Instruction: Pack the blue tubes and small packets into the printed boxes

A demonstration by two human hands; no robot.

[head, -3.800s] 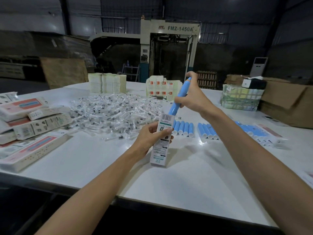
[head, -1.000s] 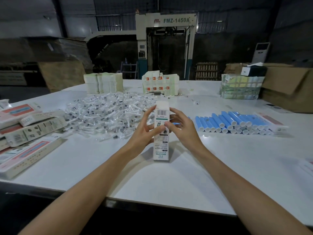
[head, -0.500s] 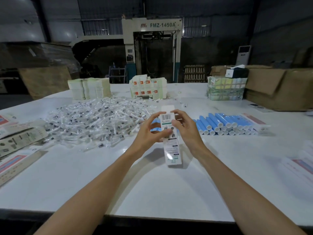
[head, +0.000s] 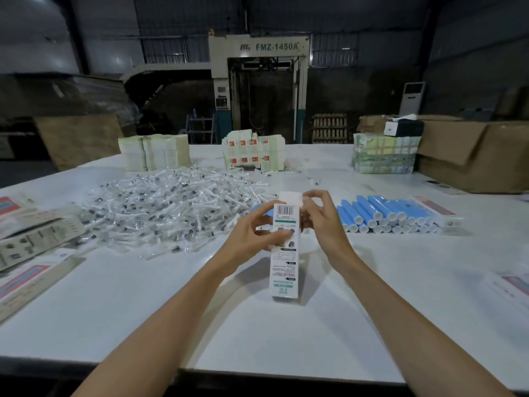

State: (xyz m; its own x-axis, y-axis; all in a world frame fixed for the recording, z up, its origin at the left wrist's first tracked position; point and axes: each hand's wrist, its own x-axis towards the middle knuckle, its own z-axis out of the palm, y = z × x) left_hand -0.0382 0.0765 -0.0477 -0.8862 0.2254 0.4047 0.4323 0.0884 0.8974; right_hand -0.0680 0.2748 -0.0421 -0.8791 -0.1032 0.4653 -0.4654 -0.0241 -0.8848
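Note:
A tall white printed box [head: 284, 270] with a barcode stands upright on the white table [head: 372, 310], its top flap raised. My left hand [head: 254, 236] grips its left side at mid-height. My right hand [head: 320, 222] holds the upper right side, fingers curled at the top flap. Blue tubes [head: 383, 214] with white caps lie stacked to the right. A wide heap of small clear packets [head: 169, 207] spreads to the left. A few more blue tubes [head: 259, 209] show behind my left hand.
Finished printed boxes [head: 34, 239] lie at the left edge, another [head: 515, 285] at the right edge. Stacks of flat cartons [head: 154, 151], [head: 253, 153] and a wrapped bundle [head: 385, 156] stand at the back. Brown cardboard boxes [head: 472, 156] sit far right.
The blue tube went into the box. My right hand came down from above to the box top. Both hands now hold the box, which stands more upright than half a second ago.

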